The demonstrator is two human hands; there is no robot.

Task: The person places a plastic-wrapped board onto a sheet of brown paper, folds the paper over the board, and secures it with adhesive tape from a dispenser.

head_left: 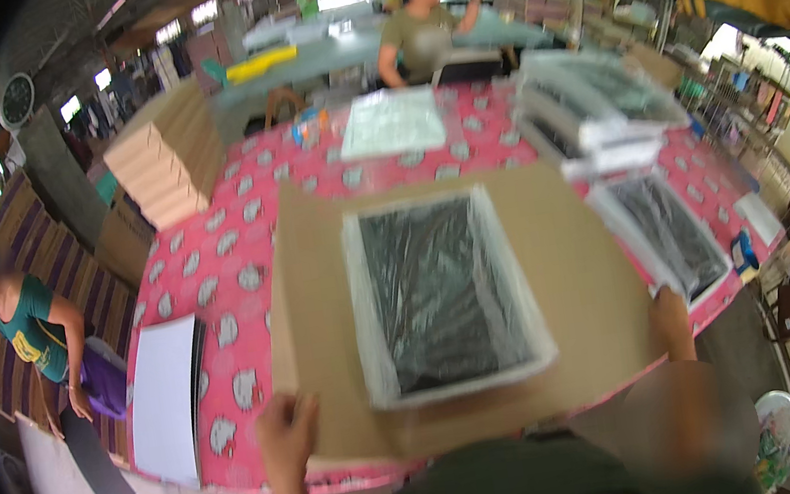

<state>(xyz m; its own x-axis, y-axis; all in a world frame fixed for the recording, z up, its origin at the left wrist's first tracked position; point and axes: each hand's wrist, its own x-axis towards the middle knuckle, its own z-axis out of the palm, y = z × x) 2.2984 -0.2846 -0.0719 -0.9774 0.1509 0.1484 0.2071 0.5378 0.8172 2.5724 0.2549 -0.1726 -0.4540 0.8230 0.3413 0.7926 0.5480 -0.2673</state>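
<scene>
A flat, rectangular dark panel (pixel 437 292), wrapped in clear plastic with pale padded borders, lies on a large brown cardboard sheet (pixel 566 243). At the near left edge of the sheet, my left hand (pixel 288 432) has its fingers curled in, closed on the edge. My right hand (pixel 670 321) is at the near right edge of the sheet, its fingers bent round the border and partly blurred. Just beyond it rests a second, smaller plastic-wrapped dark panel (pixel 668 234).
A pink patterned cloth (pixel 231 300) covers the table. White boards (pixel 167 405) lie left, below stacked cartons (pixel 163 163). Wrapped panels (pixel 597 102) are piled far right; a clear plastic packet (pixel 391 123) lies at the back. One person (pixel 420 26) is across the table, another (pixel 43 327) at left.
</scene>
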